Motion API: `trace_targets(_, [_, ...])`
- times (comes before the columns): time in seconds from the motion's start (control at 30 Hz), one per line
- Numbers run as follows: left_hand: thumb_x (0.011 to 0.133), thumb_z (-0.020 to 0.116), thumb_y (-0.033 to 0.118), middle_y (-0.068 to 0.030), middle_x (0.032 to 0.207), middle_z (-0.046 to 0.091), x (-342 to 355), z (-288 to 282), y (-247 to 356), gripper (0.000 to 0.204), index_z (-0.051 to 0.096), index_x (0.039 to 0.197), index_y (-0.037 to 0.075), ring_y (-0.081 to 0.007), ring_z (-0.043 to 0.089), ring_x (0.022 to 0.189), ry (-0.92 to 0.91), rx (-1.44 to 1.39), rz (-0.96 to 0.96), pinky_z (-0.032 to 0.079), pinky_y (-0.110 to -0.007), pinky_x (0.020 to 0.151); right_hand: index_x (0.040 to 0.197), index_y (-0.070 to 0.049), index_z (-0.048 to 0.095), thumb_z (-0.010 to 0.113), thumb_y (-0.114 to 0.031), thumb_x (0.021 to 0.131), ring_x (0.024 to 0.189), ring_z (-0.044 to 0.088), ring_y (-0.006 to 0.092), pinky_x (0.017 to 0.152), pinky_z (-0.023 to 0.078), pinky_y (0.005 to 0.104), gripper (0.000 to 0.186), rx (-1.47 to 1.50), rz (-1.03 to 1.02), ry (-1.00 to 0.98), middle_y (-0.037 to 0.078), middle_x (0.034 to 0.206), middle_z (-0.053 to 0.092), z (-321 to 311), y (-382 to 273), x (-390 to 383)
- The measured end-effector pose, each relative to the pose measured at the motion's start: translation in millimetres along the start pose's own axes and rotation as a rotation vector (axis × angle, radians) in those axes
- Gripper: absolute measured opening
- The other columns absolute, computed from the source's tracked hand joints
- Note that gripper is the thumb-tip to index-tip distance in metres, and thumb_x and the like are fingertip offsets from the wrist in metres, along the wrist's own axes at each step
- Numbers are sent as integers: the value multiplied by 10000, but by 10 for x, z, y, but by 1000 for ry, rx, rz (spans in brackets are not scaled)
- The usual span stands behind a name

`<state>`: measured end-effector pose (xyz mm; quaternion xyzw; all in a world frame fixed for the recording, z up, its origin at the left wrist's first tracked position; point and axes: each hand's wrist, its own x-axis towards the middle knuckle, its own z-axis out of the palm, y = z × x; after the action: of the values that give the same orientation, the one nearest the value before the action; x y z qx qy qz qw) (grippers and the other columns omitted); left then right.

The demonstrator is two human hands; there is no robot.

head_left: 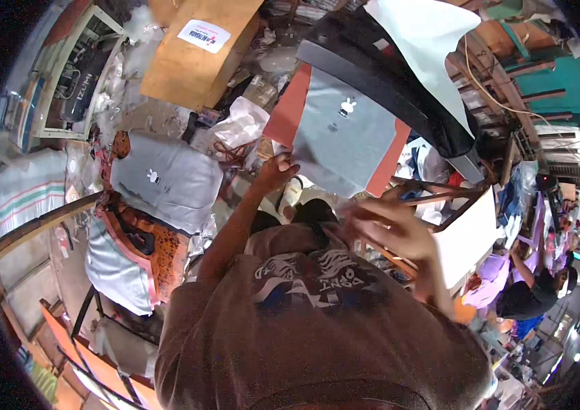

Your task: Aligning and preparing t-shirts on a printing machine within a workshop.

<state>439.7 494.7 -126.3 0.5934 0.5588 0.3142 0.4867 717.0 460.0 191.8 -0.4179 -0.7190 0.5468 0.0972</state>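
In front of me lies a grey fabric piece (344, 137) with a small white rabbit print, spread over a reddish flat board (389, 158). My left hand (277, 171) is at the near left corner of this fabric, its fingers closed on the edge. My right hand (395, 229) is raised near the front right corner, apart from the fabric, and its fingers are smeared by motion. To the left, another grey fabric piece (167, 179) with a rabbit print drapes over a stained board. Below it hangs a lighter fabric piece (116, 266) on a similar board.
A long black padded frame (399, 89) rises behind the board, with a pale sheet (433, 48) over it. A brown box (197, 58) stands at the back left. A white panel (471, 236) is at my right. Farther right, another person (532, 294) works among piled cloth.
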Motion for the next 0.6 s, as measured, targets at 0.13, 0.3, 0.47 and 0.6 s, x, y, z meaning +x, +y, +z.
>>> trace_targets(0.13, [813, 740, 241, -120, 860, 659, -27, 73, -248, 312, 710, 1095, 110, -285, 654, 786, -131, 271, 232, 524, -381, 680, 1258, 4, 549, 681, -226, 921, 706, 536, 101, 634, 451, 251, 429, 403, 480, 937, 19, 869, 621, 1349, 1750, 378])
trace_targets(0.3, [784, 723, 186, -107, 898, 652, -5, 137, -480, 251, 727, 1020, 102, -244, 657, 771, -234, -76, -151, 518, -350, 618, 1085, -8, 625, 715, -281, 889, 582, 433, 65, 498, 343, 254, 347, 545, 423, 1255, -21, 755, 554, 1705, 2571, 427])
trace_targets(0.47, [822, 612, 71, -125, 1156, 634, -159, -61, -370, 460, 583, 1271, 167, -352, 590, 1076, -449, 370, -86, 497, -452, 889, 858, -23, 633, 725, -336, 879, 530, 386, 67, 461, 315, 268, 328, 594, 515, 1100, -15, 706, 530, 1531, 2315, 489])
trace_targets(0.6, [916, 582, 159, -122, 894, 676, -303, -12, -317, 181, 689, 1032, 71, -318, 640, 803, -115, 801, 671, 513, -438, 736, 761, -48, 559, 726, -341, 890, 521, 383, 59, 451, 299, 266, 361, 557, 442, 1145, -29, 626, 474, 1494, 2288, 571])
